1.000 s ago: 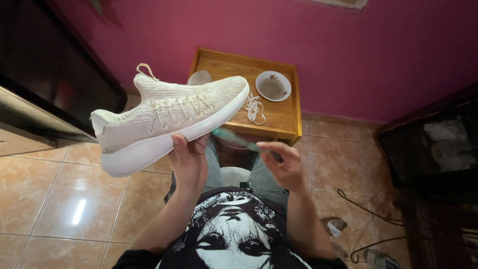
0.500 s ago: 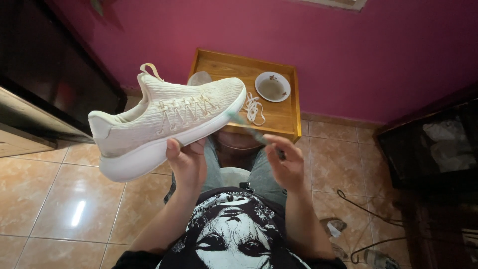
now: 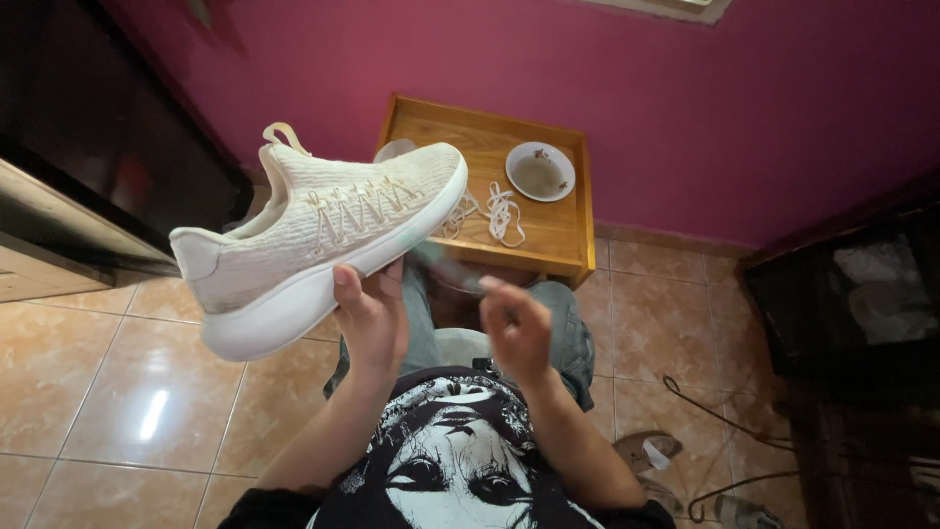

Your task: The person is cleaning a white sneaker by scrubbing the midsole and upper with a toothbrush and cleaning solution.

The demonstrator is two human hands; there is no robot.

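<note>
The left hand (image 3: 370,315) has the cream knitted sneaker with the thick white sole (image 3: 318,235) up in the air, fingers curled under the sole and the thumb pressed against its side, a firm grip. The shoe is tilted, heel low to the left, toe raised to the right, hanging over the tan tiled floor (image 3: 88,392) just in front of the small wooden side table (image 3: 548,235).

Over to the right hand (image 3: 516,328): fingers folded in around a thin, pale green stick-like tool (image 3: 452,271), which is blurred, so what kind it is I can't tell. Its far end points up at the toe of the sneaker's sole; whether it touches, can't tell either.

On the table, a loose white shoelace (image 3: 499,211) lies in a tangle, and beside it sits a small round white dish (image 3: 540,171) with murky liquid. Behind it all, the magenta wall (image 3: 607,69).
</note>
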